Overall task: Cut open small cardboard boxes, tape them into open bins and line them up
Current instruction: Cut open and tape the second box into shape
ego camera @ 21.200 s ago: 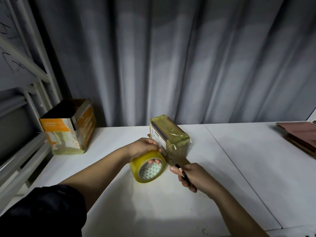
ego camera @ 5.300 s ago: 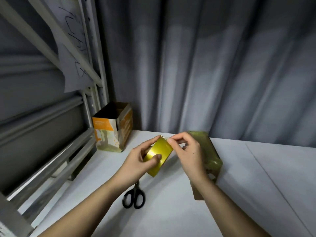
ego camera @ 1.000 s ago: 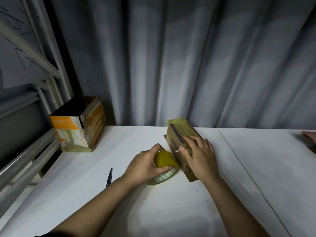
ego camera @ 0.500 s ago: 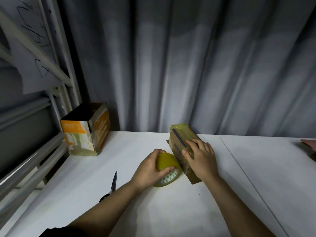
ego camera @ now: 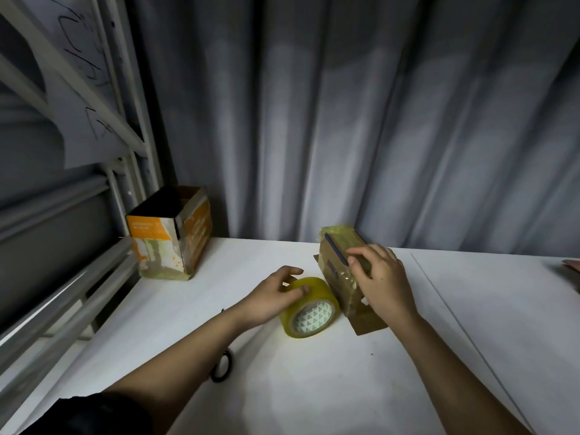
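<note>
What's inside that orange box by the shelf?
The orange box stands open at the top, but its inside is only a dark shadow from here. Whether anything lies in it cannot be seen: its walls hide the bottom.

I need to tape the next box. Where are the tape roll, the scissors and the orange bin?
tape roll (ego camera: 309,312): head view, on its side face.
scissors (ego camera: 222,368): head view, on a handle loop.
orange bin (ego camera: 153,246): head view, on its front wall.
</note>
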